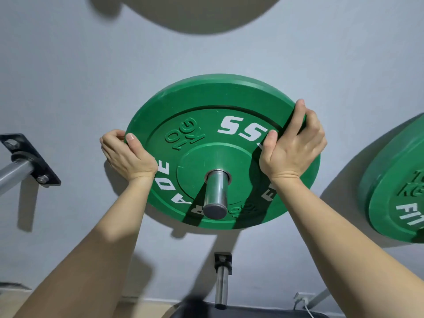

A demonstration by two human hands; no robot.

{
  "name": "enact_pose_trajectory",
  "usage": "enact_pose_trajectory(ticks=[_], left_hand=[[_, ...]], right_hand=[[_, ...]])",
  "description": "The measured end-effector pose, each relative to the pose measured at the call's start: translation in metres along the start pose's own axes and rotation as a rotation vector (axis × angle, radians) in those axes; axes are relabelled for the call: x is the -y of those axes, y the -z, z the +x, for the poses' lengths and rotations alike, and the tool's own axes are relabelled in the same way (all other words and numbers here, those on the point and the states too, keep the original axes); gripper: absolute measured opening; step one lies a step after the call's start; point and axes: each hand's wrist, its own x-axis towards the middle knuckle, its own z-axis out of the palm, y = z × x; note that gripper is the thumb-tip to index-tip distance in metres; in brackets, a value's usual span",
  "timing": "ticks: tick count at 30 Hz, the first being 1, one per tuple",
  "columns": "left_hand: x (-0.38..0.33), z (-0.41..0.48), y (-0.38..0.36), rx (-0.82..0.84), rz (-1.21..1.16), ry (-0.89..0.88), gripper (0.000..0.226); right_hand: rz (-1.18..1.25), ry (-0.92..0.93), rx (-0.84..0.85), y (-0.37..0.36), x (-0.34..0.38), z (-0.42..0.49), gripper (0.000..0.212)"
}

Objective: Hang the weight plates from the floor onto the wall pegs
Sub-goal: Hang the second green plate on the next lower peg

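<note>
A green 10 kg weight plate [202, 115] with white lettering hangs flat against the grey wall, threaded on a steel wall peg [215, 193] that sticks out through its centre hole. My left hand [127, 154] grips the plate's left rim, thumb on the face and fingers curled behind. On the upper right rim my right hand [291, 145] grips the same plate, fingers wrapped over the edge.
A second green plate [394, 191] hangs on the wall at the right edge. A bare peg on a black bracket [25, 161] juts out at the left. Another bare peg [222, 281] sits below the plate. A dark bench [252, 313] and a wall socket [304, 297] lie low.
</note>
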Motion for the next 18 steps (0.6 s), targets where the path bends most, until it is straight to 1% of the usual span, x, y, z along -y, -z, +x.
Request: enact_pose_trajectory(ticks=[4, 7, 10, 12, 14, 15, 17, 18], left_hand=[[-0.004, 0.001, 0.004, 0.066, -0.003, 0.058, 0.033], [-0.007, 0.002, 0.015, 0.142, 0.012, 0.027, 0.032], [-0.009, -0.002, 0.027, 0.23, 0.067, 0.061, 0.037], [-0.009, -0.009, 0.035, 0.282, 0.109, 0.163, 0.042], [-0.007, -0.016, 0.045, 0.337, 0.149, 0.327, 0.043], [-0.007, -0.019, 0.05, 0.363, 0.166, 0.391, 0.042], [-0.013, -0.023, 0.058, 0.412, 0.192, 0.448, 0.039], [-0.018, -0.023, 0.06, 0.436, 0.21, 0.455, 0.038]], right_hand=[[0.004, -0.033, 0.03, 0.001, 0.003, 0.0, 0.068], [-0.001, -0.076, 0.09, 0.004, 0.003, 0.003, 0.069], [0.012, -0.117, 0.147, 0.01, 0.006, 0.003, 0.071], [0.018, -0.118, 0.185, 0.016, 0.006, 0.002, 0.071], [0.046, -0.125, 0.233, 0.026, 0.008, 0.003, 0.071], [0.075, -0.156, 0.258, 0.032, 0.011, 0.005, 0.07], [0.129, -0.238, 0.293, 0.044, 0.021, 0.014, 0.065], [0.14, -0.249, 0.302, 0.05, 0.027, 0.021, 0.062]])
